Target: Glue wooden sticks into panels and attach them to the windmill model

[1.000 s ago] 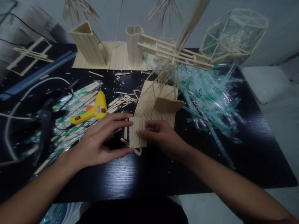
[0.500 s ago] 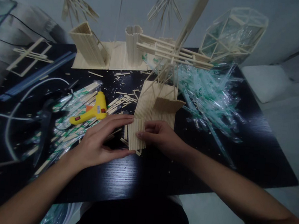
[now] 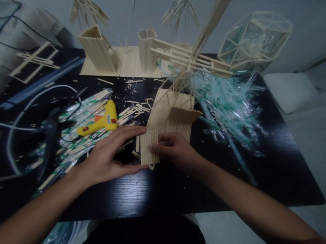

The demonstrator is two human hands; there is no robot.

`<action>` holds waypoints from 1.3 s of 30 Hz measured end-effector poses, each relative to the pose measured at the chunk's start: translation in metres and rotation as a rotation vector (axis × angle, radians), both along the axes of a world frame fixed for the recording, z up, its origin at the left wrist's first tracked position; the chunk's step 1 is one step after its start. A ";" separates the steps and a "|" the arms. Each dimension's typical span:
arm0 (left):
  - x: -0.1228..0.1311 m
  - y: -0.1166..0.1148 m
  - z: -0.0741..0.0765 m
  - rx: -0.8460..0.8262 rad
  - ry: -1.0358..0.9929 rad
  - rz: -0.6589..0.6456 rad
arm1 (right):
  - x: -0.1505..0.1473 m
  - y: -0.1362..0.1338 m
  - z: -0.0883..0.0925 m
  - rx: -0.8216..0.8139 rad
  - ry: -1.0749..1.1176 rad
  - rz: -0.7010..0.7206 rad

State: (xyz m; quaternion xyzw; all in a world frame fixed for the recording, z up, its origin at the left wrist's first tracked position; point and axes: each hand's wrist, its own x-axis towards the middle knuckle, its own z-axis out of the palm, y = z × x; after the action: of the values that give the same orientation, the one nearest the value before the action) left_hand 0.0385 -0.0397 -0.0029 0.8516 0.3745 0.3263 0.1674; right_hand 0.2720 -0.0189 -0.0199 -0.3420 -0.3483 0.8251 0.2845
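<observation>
A small panel of glued wooden sticks (image 3: 148, 147) lies on the black table (image 3: 172, 190), held between both hands. My left hand (image 3: 111, 153) grips its left edge with thumb below and fingers stretched along the top. My right hand (image 3: 174, 149) pinches its right edge with curled fingers. Just behind it lies a larger stick panel (image 3: 166, 116) carrying a stick windmill model (image 3: 190, 58). A yellow glue gun (image 3: 100, 120) rests to the left of my left hand.
Loose sticks (image 3: 135, 108) and wrapped stick packets (image 3: 82, 128) are scattered at the left. A heap of clear wrappers (image 3: 230, 102) lies at the right. Stick towers on a board (image 3: 120, 57) and a faceted stick dome (image 3: 255, 38) stand at the back. Cables (image 3: 23, 120) run along the left.
Almost nothing differs; both hands keep their hold on the small stick panel, which has shifted very slightly.
</observation>
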 end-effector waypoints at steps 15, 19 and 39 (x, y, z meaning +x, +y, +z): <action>0.000 0.001 -0.004 -0.010 0.012 0.005 | 0.000 0.002 -0.006 -0.011 0.012 0.018; -0.002 0.001 -0.004 -0.017 0.016 0.005 | 0.000 0.002 -0.001 -0.023 0.008 0.017; -0.021 0.012 0.003 0.080 0.039 0.165 | 0.006 0.016 -0.004 0.062 -0.065 -0.195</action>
State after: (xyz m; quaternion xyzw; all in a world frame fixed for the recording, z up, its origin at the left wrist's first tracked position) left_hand 0.0177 -0.0276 0.0004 0.8299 0.4334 0.3371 0.0987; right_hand 0.2783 -0.0032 -0.0239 -0.3920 -0.3478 0.7707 0.3625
